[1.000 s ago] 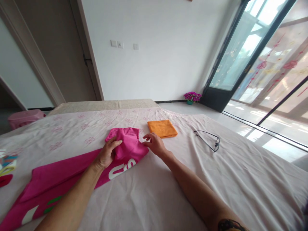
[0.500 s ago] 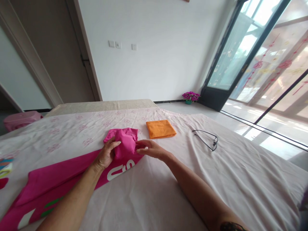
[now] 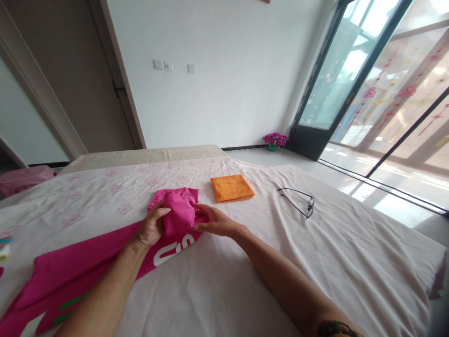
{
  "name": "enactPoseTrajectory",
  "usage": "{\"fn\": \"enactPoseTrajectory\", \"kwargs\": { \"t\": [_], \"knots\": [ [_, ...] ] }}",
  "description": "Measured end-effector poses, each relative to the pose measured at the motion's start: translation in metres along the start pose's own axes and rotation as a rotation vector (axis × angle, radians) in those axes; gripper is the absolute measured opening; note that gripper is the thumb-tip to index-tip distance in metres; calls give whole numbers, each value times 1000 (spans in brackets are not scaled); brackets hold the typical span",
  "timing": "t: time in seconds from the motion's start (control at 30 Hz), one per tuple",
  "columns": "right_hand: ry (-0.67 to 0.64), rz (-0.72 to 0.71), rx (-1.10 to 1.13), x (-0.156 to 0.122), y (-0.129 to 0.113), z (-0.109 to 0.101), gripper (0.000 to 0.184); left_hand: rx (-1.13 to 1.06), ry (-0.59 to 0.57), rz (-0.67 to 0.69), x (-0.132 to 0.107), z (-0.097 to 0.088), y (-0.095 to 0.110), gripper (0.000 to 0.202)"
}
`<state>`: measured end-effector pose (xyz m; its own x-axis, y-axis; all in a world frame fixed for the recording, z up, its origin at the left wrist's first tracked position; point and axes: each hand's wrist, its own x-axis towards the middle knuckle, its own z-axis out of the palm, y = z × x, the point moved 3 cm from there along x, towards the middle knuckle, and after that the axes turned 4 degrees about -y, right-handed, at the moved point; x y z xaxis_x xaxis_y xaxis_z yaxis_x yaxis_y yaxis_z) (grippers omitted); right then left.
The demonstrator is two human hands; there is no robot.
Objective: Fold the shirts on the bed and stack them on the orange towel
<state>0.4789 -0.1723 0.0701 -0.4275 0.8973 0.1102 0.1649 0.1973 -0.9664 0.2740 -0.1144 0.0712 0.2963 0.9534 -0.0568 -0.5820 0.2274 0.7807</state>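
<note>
A bright pink garment (image 3: 87, 260) with white lettering lies stretched across the bed towards the lower left. Its far end is bunched into a small fold (image 3: 178, 208). My left hand (image 3: 151, 227) grips the left side of that fold, thumb on top. My right hand (image 3: 214, 221) pinches the fold's right edge, fingers closed on the cloth. Both hands are close together on the same bunched end.
A folded orange cloth (image 3: 231, 187) lies just beyond my right hand. A pair of dark glasses (image 3: 299, 202) rests to the right on the pale flowered sheet (image 3: 245, 281). Sliding glass doors and a flower pot (image 3: 275, 140) are at the right, a pink stool (image 3: 21, 178) at the far left.
My right hand has moved left from the sheet onto the pink fold and closed on its edge. The fold is more bunched between my hands. My left hand has kept its grip.
</note>
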Motion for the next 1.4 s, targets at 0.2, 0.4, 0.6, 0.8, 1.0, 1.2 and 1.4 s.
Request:
{"fn": "enactPoseTrajectory", "kwargs": {
  "t": [0.2,0.4,0.6,0.8,1.0,1.2,1.4],
  "knots": [
    [39,79,-53,0,4,1,83,29,-96,-26,0,0,3,45],
    [73,87,76,0,5,2,18,164,-141,13,1,2,4,40],
    [-17,115,104,-7,-5,0,22,489,-191,73,15,3,-5,37],
    [19,307,-84,-14,-5,-11,33,1345,-152,227,47,0,-19,40],
    [83,382,-280,-13,6,-16,30,1565,-131,231,58,5,-31,30],
    [8,484,-588,-17,0,-25,26,1551,-74,247,51,9,-22,32],
    [152,575,-748,-19,-20,-29,36,1413,-43,587,5,7,5,23]
  ]
}}
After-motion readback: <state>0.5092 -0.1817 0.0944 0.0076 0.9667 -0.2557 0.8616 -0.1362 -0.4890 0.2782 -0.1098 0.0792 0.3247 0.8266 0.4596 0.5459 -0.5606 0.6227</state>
